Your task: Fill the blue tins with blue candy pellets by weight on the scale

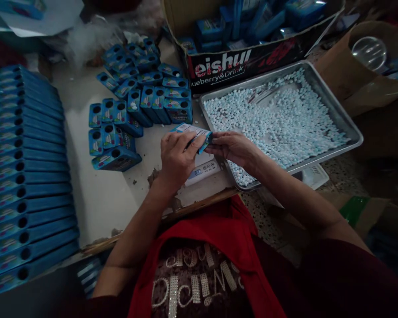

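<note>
A small blue candy box (203, 140) is held tilted above the scale, its printed back facing up. My left hand (181, 152) wraps round it from the left, thumb on top. At the box's right end are the fingertips of my right hand (234, 148), pressed together close to the box's opening; whether a piece of candy is in them is hidden. Beneath the hands sits a white digital scale (204, 171) with a lit display. Just right of it, a metal tray (318, 163) carries a spread of small pale blue and white candies (281, 119).
Several blue boxes with round holes (152, 99) stand grouped behind my left hand. A long row of the same boxes (29, 176) lines the left side. Behind the tray is a printed carton (219, 66) of blue boxes; a brown paper bag (341, 66) stands at the right.
</note>
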A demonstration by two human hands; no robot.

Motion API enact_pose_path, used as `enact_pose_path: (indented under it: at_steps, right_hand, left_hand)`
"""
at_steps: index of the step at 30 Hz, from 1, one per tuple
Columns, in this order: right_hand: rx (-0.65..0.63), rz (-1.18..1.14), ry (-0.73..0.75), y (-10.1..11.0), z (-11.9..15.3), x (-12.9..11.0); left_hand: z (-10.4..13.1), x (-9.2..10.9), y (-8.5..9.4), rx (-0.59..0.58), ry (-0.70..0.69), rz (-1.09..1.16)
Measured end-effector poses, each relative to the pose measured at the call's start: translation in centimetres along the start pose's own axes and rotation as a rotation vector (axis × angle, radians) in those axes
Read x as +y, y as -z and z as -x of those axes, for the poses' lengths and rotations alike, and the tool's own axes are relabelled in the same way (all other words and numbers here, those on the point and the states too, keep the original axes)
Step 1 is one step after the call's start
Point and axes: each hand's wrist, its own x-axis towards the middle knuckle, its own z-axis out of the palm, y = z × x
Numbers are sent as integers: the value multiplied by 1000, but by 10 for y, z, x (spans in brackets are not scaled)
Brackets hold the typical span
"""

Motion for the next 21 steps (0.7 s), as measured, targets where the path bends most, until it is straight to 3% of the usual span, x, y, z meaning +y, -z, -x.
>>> enact_pose_path:
  at_steps: [4, 8, 10, 12, 14, 15, 17, 19, 21]
  right_hand:
    - [-26, 70, 32, 3, -12, 1]
    - [-5, 248, 50, 8, -7, -12]
    - [52, 489, 151, 22, 7, -24]
    - [228, 903, 408, 48, 17, -37]
    - [359, 1388, 602, 80, 11, -47]
    - [369, 1501, 650, 93, 1, -50]
    - [319, 1470, 697, 104, -22, -47]
    - [138, 1383, 691, 91, -38, -35]
    - [-10, 1371, 735, 59, -43, -22]
  left_hand:
    - [1, -5, -6, -7, 102, 47]
    - [3, 0, -7, 72, 276, 262]
    - [6, 3, 1, 137, 424, 480]
    - [13, 0, 18, 176, 572, 714]
    - [24, -13, 50, 178, 658, 836]
    - [31, -21, 71, 174, 672, 825]
    - [52, -42, 124, 175, 667, 673]
    - [76, -66, 181, 194, 658, 440]
    - [95, -97, 232, 242, 680, 247]
